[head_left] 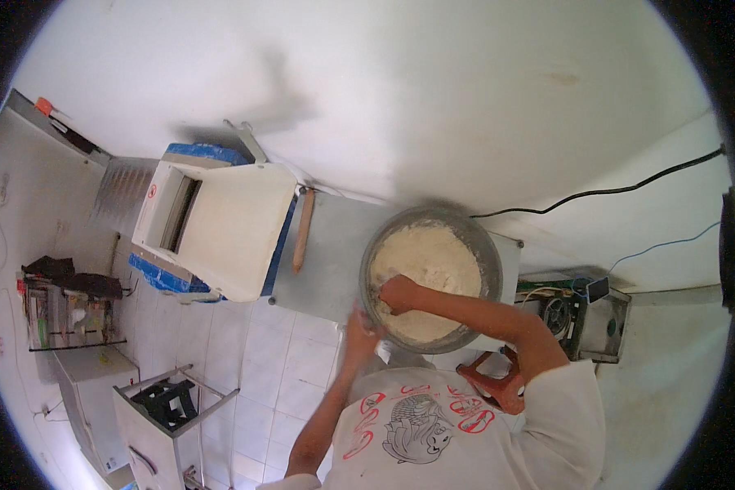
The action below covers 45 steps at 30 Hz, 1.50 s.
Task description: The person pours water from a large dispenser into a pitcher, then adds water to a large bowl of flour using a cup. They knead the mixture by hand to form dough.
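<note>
A large round grey basin (492, 269) holds a pale, crumbly flour mixture (433, 257). Inside it, my right hand (398, 294) presses into the mixture near the left wall, its fingers curled and partly buried. My left hand (362, 333) is at the basin's lower left rim and grips it; its fingers are somewhat blurred. The basin stands on the right part of a grey metal table (335, 253).
Left of the basin, a wooden rolling pin (304, 231) lies beside a white and blue machine with a wide tray (237, 220). A black cable (580, 196) runs along the wall. Right of the table stands an opened metal appliance (557, 314); a brown wooden stool (498, 384) is below.
</note>
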Motion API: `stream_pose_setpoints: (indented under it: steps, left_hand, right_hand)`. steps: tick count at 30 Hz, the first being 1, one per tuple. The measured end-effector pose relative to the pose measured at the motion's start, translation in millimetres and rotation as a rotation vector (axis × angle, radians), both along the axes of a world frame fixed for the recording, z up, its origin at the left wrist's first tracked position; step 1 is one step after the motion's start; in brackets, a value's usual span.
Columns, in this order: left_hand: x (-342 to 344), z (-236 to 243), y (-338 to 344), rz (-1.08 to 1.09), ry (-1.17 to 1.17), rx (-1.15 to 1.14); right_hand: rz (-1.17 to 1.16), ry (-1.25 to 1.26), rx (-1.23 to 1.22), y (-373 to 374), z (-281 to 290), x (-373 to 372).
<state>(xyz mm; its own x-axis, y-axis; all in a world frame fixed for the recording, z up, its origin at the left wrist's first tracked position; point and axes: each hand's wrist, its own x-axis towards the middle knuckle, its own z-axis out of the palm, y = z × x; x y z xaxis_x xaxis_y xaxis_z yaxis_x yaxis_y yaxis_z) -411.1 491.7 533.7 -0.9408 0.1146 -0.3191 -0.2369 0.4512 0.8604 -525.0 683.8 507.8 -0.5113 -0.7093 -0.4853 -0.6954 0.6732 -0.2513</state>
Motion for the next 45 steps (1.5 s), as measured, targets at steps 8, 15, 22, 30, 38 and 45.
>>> stream_pose_setpoints:
  steps: [8,15,22,30,38,45]
  left_hand:
    - [22,-36,2,-0.068,-0.007,0.294]
    - [-113,-34,-28,-0.203,-0.155,0.218]
    - [-22,0,3,0.048,0.042,0.141]
    - [6,-4,18,0.072,0.088,-0.082]
    - [-129,-54,-36,-0.267,0.219,0.146]
    - [20,-23,48,0.198,0.093,-0.001]
  right_hand:
    - [-0.132,0.027,0.085,72,13,0]
    - [-0.31,0.011,0.011,158,66,74]
    - [0.116,0.134,-0.111,40,16,31]
    - [-0.168,0.076,-0.053,66,34,-12]
    - [-0.226,-0.204,0.249,58,61,-5]
    - [0.145,-0.002,0.208,-28,-11,-49]
